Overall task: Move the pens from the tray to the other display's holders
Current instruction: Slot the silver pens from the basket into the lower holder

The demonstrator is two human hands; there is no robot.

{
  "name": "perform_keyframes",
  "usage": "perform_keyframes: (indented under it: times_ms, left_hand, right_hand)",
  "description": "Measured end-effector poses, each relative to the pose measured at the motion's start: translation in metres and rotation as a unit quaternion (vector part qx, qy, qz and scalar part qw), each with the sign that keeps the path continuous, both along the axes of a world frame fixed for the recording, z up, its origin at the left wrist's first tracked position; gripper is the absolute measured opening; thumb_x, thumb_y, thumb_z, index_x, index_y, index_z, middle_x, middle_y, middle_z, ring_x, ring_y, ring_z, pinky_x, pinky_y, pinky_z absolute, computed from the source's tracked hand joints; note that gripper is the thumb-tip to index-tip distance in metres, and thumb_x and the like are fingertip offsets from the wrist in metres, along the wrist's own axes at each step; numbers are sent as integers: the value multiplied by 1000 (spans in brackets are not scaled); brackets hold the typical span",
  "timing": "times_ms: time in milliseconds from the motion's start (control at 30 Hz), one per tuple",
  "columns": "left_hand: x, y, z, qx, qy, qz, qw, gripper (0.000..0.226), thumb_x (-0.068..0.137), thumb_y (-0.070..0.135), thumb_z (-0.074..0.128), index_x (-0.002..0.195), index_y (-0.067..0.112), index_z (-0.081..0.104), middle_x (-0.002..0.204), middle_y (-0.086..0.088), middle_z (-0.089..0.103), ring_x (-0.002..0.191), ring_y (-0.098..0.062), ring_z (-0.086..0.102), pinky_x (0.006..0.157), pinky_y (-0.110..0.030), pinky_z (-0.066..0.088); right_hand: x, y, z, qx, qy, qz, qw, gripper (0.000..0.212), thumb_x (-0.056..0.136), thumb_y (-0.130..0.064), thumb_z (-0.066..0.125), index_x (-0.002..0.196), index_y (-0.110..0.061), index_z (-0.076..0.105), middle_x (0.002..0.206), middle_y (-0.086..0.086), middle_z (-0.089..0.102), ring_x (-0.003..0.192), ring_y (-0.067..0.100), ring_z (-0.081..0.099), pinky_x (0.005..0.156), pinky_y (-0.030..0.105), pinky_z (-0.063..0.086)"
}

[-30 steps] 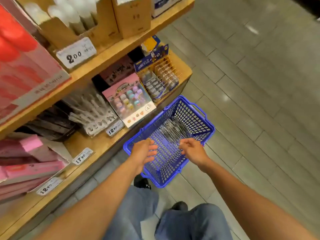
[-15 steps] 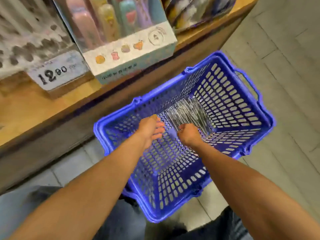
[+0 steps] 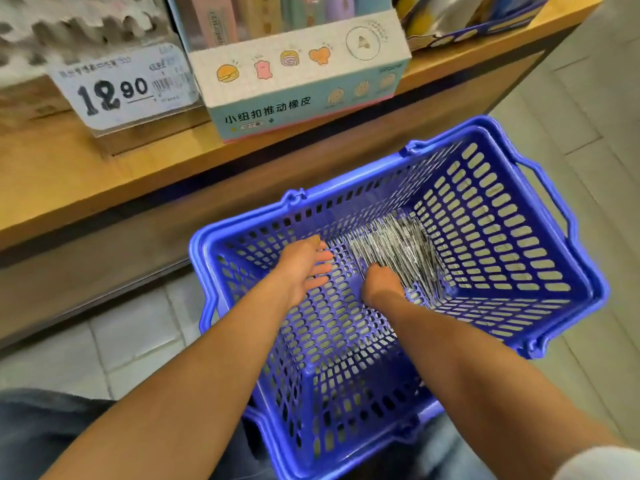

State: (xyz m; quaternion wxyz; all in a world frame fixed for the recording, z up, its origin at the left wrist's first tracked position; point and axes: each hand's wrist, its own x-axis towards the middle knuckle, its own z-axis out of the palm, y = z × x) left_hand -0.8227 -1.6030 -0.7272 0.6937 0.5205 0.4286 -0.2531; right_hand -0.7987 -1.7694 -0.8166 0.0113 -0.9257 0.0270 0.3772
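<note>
Many slim, silvery, clear-wrapped pens [image 3: 398, 254] in the blue perforated plastic basket [image 3: 512, 258] look light and slippery; right hand [image 3: 381, 284] curls into them, left hand [image 3: 304, 265] spread flat.

Two hands — left hand [image 3: 304, 268], right hand [image 3: 381, 285] — are reaching into one blue basket [image 3: 519, 306]; its pens [image 3: 398, 251] are lying too densely piled to count.

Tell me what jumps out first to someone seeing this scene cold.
The bright blue perforated basket on the floor fills the middle, with a pile of silvery pens in its far end. Both bare hands reach into it: the right hand is at the near edge of the pens, the left hand spread open beside them. Above on the wooden shelf stands a price tag reading 12.90.
</note>
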Motion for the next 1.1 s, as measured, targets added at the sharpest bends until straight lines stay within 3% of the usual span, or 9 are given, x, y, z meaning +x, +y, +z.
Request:
perform_keyframes:
  times_ms: [233, 367, 433, 567, 667, 767, 833, 967, 1100]
  left_hand:
    - [-5, -11, -13, 6, 32, 50, 998, 26, 107, 32, 40, 113, 15, 58, 114, -5, 66, 104, -23, 62, 86, -37, 49]
    - [-4, -26, -24, 33, 44, 62, 997, 31, 104, 32, 47, 127, 13, 55, 111, -2, 61, 103, -22, 58, 86, -39, 47]
    - [-3, -31, -28, 38, 44, 58, 997, 34, 102, 36, 51, 129, 14, 52, 107, 1, 57, 101, -21, 56, 83, -39, 47]
    - [-5, -39, -35, 0, 32, 86, 996, 17, 103, 28, 53, 109, 12, 54, 86, -2, 60, 77, -18, 58, 81, -40, 51]
    - [-3, -39, -38, 39, 19, 117, 992, 13, 105, 16, 46, 96, 13, 55, 76, -2, 55, 64, -15, 53, 61, -29, 48]
    - [-4, -35, -41, 58, 24, 130, 990, 13, 107, 14, 42, 110, 9, 53, 74, -1, 53, 58, -12, 47, 53, -25, 41]
    - [-5, -33, -44, 57, 32, 132, 989, 17, 107, 15, 41, 116, 7, 53, 75, -1, 52, 57, -11, 43, 51, -24, 38]
    - [-6, -33, -47, 56, 49, 141, 987, 24, 106, 16, 43, 125, 5, 52, 78, -1, 55, 58, -10, 43, 52, -24, 39]
    - [-9, -32, -51, 51, 60, 144, 987, 37, 105, 17, 45, 140, 7, 46, 80, -1, 59, 57, -9, 46, 51, -22, 40]
  right_hand:
    - [4, 4, 0, 38, 58, 24, 997, 20, 92, -14, 61, 108, -1, 62, 108, 15, 66, 94, 29, 65, 72, 29, 50]
    - [7, 7, 20, 183, 166, 30, 969, 21, 97, -20, 53, 81, -9, 60, 80, 9, 68, 68, 18, 62, 68, 30, 54]
    - [4, 6, 36, 282, 195, 13, 939, 17, 95, -16, 53, 79, -12, 57, 70, 5, 66, 63, 15, 63, 67, 28, 53]
    - [3, 5, 51, 358, 202, 38, 911, 11, 91, -21, 64, 84, -19, 56, 69, -2, 66, 55, 6, 61, 64, 28, 54]
    - [14, 2, 47, 377, 211, -4, 902, 21, 91, -35, 65, 83, -16, 64, 77, 1, 70, 61, 9, 63, 63, 25, 54]
    - [27, -3, 23, 276, 51, -42, 959, 20, 95, -30, 60, 95, -10, 66, 95, 7, 70, 85, 20, 67, 84, 34, 55]
    - [28, -5, 8, 150, -29, 15, 988, 18, 96, -21, 58, 105, -6, 63, 102, 11, 68, 94, 27, 65, 81, 32, 53]
    - [17, 1, -6, 17, -47, 103, 993, 24, 95, -10, 56, 117, -2, 54, 106, 15, 67, 96, 31, 66, 66, 33, 48]
    - [7, 7, -21, 2, -55, 108, 993, 37, 92, -4, 58, 127, 0, 47, 109, 16, 66, 96, 30, 67, 61, 31, 45]
